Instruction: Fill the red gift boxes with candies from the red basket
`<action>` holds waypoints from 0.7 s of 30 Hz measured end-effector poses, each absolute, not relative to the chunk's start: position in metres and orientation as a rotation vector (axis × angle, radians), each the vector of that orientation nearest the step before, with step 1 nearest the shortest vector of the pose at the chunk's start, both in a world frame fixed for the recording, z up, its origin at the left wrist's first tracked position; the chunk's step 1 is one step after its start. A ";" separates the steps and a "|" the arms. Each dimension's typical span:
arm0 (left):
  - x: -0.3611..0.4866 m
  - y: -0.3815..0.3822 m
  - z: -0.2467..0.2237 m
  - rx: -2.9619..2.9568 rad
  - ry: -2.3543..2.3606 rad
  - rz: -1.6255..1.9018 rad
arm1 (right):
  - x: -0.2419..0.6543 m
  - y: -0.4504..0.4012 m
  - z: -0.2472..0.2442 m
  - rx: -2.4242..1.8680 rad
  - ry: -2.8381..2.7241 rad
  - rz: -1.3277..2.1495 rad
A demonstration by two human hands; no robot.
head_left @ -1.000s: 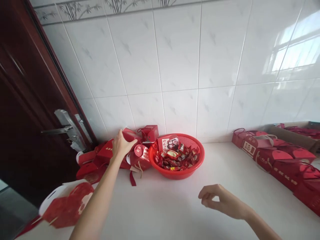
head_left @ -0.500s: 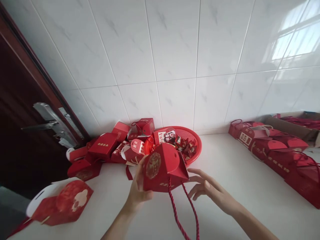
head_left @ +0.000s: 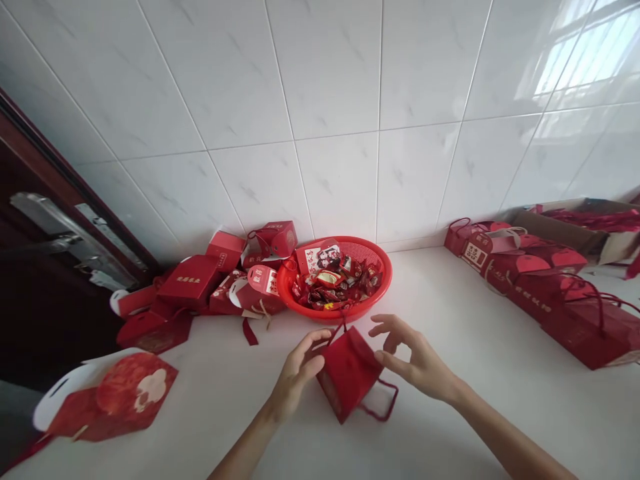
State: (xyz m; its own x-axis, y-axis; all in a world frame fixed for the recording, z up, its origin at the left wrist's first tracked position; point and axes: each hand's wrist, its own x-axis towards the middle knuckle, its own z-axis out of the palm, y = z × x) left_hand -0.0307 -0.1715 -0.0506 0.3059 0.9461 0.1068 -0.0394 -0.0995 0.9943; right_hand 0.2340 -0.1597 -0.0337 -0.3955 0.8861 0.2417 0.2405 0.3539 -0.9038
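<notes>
Head view: one red box [head_left: 349, 370], before the red basket [head_left: 360, 248], between my left fingers [head_left: 309, 341], curled, grip impossible to tell, and my right fingers [head_left: 395, 323], parted, grasping nothing; its looped cord [head_left: 384, 419] could snag and tip it if turned carelessly.

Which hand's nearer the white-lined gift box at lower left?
Left. The left hand is right of the white-lined gift box, apart from it; the right hand is farther right, beyond the corded red gift box.
</notes>
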 end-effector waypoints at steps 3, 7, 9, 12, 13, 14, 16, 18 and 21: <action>-0.018 -0.173 -0.042 1.417 1.036 1.032 | 0.231 -0.164 -0.037 -1.015 -1.988 0.909; -0.005 -0.177 -0.036 1.543 1.155 1.040 | 0.223 -0.171 -0.037 -0.935 -2.121 0.810; -0.003 -0.179 -0.033 1.628 1.179 1.022 | 0.219 -0.175 -0.035 -0.885 -2.187 0.760; -0.005 -0.180 -0.028 1.718 1.195 0.964 | 0.214 -0.178 -0.035 -0.850 -2.240 0.729; -0.006 -0.180 -0.026 1.726 1.200 0.949 | 0.212 -0.178 -0.035 -0.853 -2.235 0.735; -0.006 -0.181 -0.024 1.718 1.204 0.942 | 0.211 -0.178 -0.035 -0.861 -2.220 0.753; -0.005 -0.181 -0.023 1.641 1.197 0.951 | 0.210 -0.178 -0.036 -0.895 -2.166 0.803; -0.005 -0.180 -0.022 1.511 1.160 0.961 | 0.210 -0.178 -0.037 -0.940 -2.098 0.838; -0.007 -0.180 -0.022 1.344 1.037 0.985 | 0.210 -0.177 -0.038 -0.995 -1.952 0.861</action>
